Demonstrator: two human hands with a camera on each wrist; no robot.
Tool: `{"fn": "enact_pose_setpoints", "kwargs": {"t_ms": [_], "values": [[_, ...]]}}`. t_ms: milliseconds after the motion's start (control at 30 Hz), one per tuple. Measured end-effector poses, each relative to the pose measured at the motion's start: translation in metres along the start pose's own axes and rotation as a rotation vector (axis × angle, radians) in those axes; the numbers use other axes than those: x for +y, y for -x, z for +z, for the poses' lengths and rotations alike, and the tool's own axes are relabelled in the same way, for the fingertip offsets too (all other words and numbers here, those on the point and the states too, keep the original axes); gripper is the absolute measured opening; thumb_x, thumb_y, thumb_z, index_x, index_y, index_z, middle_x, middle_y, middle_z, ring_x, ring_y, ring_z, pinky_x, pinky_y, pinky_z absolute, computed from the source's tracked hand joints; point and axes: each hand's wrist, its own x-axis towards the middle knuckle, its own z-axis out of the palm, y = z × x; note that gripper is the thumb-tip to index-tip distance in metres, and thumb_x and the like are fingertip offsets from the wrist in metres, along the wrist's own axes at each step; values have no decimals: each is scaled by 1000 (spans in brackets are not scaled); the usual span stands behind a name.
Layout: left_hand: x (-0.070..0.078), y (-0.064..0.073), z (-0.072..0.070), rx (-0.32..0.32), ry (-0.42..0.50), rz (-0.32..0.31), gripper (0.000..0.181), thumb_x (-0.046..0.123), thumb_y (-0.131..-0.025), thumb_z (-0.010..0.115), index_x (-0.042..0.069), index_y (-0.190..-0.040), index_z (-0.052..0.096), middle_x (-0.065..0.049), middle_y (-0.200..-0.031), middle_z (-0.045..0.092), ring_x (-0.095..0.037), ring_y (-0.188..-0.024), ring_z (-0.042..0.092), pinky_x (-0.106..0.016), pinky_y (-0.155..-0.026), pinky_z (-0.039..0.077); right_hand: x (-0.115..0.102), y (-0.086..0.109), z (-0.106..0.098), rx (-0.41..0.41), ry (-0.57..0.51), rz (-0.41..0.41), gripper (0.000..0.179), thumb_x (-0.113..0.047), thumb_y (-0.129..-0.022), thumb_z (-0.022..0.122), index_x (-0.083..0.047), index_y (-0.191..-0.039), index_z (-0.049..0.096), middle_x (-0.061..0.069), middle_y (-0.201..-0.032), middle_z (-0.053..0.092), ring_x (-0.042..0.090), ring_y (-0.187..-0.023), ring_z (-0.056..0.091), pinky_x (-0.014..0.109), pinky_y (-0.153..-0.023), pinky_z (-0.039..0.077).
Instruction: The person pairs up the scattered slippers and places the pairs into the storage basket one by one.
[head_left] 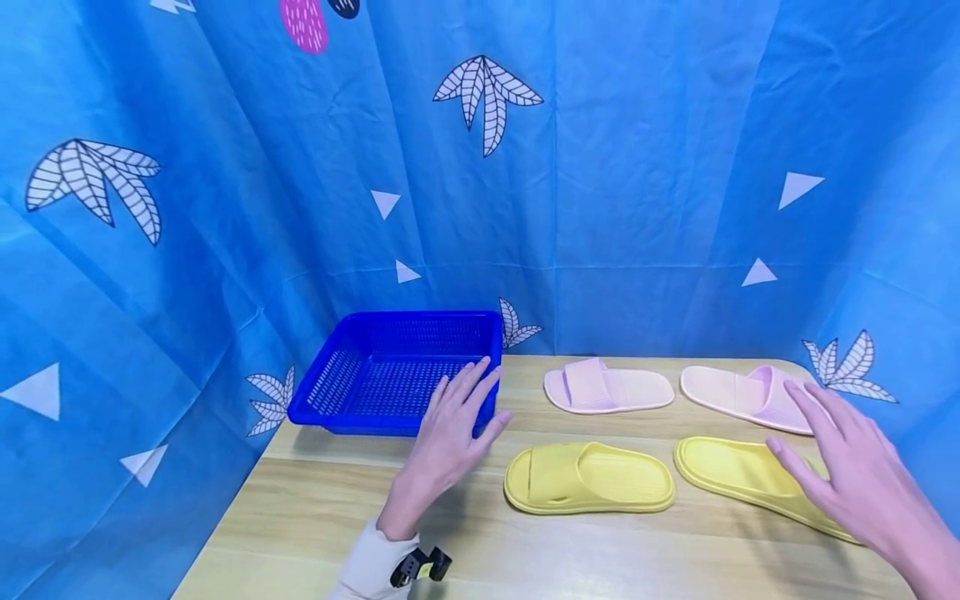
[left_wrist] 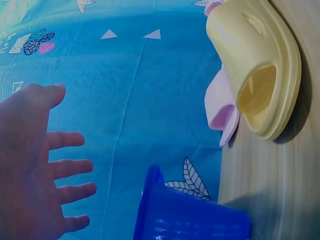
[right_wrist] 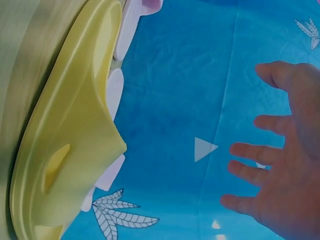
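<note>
My left hand (head_left: 452, 429) hovers with fingers spread, overlapping the front right corner of a blue plastic basket (head_left: 420, 430) in the head view. Just right of that hand lies a yellow slipper (head_left: 626, 475), its toe pointing left. My right hand (head_left: 862, 467), fingers apart and holding nothing, is over a second yellow slipper (head_left: 720, 462) and hides part of it. Behind these lie two pink slippers: one (head_left: 633, 389) in the middle with its strap at the left, the other (head_left: 720, 390) at the right, partly covered by my right fingertips.
The slippers and basket stand on a light wood-grain table (head_left: 300, 500). A blue curtain (head_left: 637, 167) with leaf and triangle prints hangs close behind the table and along both sides. A black strap device (head_left: 420, 567) sits on my left wrist over a white sleeve.
</note>
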Motion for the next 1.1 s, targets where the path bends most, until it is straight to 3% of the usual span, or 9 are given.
{"fn": "enact_pose_setpoints", "kwargs": {"t_ms": [200, 500, 700, 867, 1100], "values": [[4, 0, 6, -7, 14, 5, 67, 60, -105, 40, 24, -161, 36, -1, -168, 27, -22, -155, 22, -54, -123, 13, 3, 6, 2, -33, 2, 21, 81, -28, -97, 69, -11, -163, 26, 33, -156, 33, 62, -136, 29, 70, -117, 5], [12, -3, 17, -36, 32, 24, 69, 64, -104, 38, 22, -160, 38, 0, -167, 29, -20, -154, 25, -52, -123, 12, 7, 16, 5, -44, -11, 15, 83, -26, -96, 71, -12, -164, 25, 34, -155, 32, 63, -134, 29, 68, -118, 3], [20, -1, 25, -57, 52, 30, 68, 64, -104, 37, 23, -158, 40, -6, -164, 35, -23, -152, 29, -53, -123, 13, 10, 20, 6, -56, -22, 26, 85, -26, -95, 73, -11, -163, 25, 36, -152, 34, 64, -132, 30, 69, -118, 3], [24, 1, 31, -78, 69, 33, 68, 64, -104, 37, 24, -158, 40, -7, -165, 34, -23, -152, 29, -53, -123, 13, 13, 23, 7, -57, -28, 33, 87, -27, -93, 75, -10, -163, 26, 35, -148, 38, 63, -130, 32, 74, -114, 7], [27, -1, 36, -85, 75, 53, 68, 64, -103, 39, 23, -157, 42, -7, -164, 35, -24, -151, 30, -52, -123, 15, 15, 28, 12, -67, -11, 42, 92, -28, -90, 78, -11, -163, 26, 36, -148, 38, 64, -126, 35, 84, -99, 18]]}}
